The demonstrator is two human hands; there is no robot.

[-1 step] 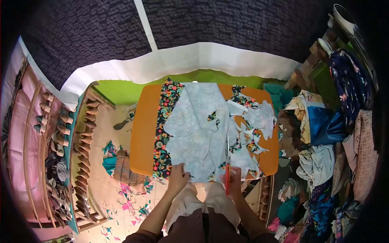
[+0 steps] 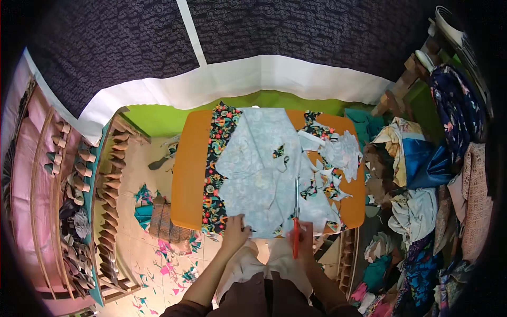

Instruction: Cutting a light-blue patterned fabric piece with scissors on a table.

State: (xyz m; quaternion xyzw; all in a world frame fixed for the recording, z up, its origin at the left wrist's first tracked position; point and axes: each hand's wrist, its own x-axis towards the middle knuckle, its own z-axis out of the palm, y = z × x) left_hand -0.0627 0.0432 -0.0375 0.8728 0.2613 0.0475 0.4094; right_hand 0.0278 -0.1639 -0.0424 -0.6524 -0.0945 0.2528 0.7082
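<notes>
Right hand closed around red-handled scissors, left hand on the cloth's near edge.
The left hand's fingers are bent; whether they pinch, I cannot tell. The scissors, slightly nearer than before, point far along the right side of the cloth on the orange desk, scraps lying right.

workshop | red-handled scissors | floor scraps | racked shoe forms | heaped fabrics
</notes>
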